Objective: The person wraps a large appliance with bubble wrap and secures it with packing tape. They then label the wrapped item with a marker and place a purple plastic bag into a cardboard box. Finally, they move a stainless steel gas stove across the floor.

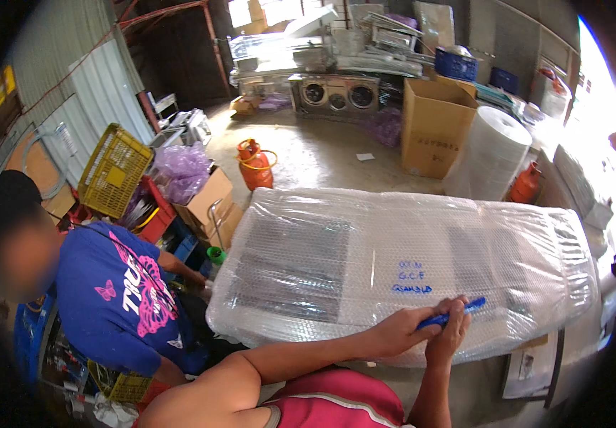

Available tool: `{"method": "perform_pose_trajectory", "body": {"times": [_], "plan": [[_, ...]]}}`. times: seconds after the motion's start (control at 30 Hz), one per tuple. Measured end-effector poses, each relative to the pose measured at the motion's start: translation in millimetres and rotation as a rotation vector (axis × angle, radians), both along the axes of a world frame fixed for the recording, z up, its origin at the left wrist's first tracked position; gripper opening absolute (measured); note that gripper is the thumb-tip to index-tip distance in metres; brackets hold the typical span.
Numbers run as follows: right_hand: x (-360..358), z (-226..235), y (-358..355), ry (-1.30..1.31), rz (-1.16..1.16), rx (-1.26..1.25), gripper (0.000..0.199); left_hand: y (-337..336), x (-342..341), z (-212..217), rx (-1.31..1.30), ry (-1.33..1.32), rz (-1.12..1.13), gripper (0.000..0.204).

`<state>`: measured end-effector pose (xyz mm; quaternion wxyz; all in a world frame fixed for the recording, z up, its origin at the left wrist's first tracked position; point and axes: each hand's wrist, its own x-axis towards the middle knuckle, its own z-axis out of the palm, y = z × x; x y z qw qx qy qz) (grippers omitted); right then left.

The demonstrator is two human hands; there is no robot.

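A blue marker pen (pixel 433 321) lies across both my hands, above the near edge of a large bubble-wrapped slab-like package (pixel 372 250). My left hand (pixel 397 332) is closed around its left part. My right hand (pixel 452 329) closes on it nearer the right end, where blue shows beyond the fingers. Where the fingers meet, part of the pen is hidden. Blue handwriting (pixel 411 277) stands on the wrap just beyond my hands. Dark patches show through the clear wrap.
At left a person in a blue shirt (pixel 108 285) is beside the package, near a yellow crate (pixel 115 171) and cardboard boxes (pixel 204 200). Orange gas cylinders (pixel 255 167) stand beyond it. A tall carton (pixel 433 128) and a bubble-wrap roll (pixel 490 153) stand at far right.
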<state>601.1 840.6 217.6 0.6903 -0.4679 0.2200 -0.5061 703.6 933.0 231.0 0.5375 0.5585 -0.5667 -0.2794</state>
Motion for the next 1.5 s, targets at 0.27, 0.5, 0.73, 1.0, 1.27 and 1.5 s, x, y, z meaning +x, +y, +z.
{"method": "perform_pose_trajectory", "body": {"times": [0.27,0.5,0.73,1.0,1.27,1.5], "plan": [[-21.5,-14.6,-12.9,0.056,0.248,-0.187,0.033,-6.6,37.2,26.0,-0.075,0.1,0.002,0.033],[-46.3,-34.2,-33.1,0.409,0.337,-0.316,0.029,70.5,80.5,40.5,0.055,0.465,-0.255,0.026],[-29.2,-78.6,-43.3,0.676,0.063,-0.377,0.012,189.2,76.1,-51.8,0.994,0.108,-0.674,0.046],[-31.7,-81.8,-44.5,0.657,0.028,-0.473,0.007,377.2,46.7,-284.9,1.421,0.42,-0.035,0.041],[-33.4,-78.7,-45.9,0.691,0.03,-0.369,0.009,410.2,16.6,-372.8,1.146,0.006,0.148,0.05],[-28.1,-87.4,-50.2,0.636,-0.022,-0.282,0.011,481.4,42.4,-308.5,1.31,0.863,-0.009,0.06]]}}
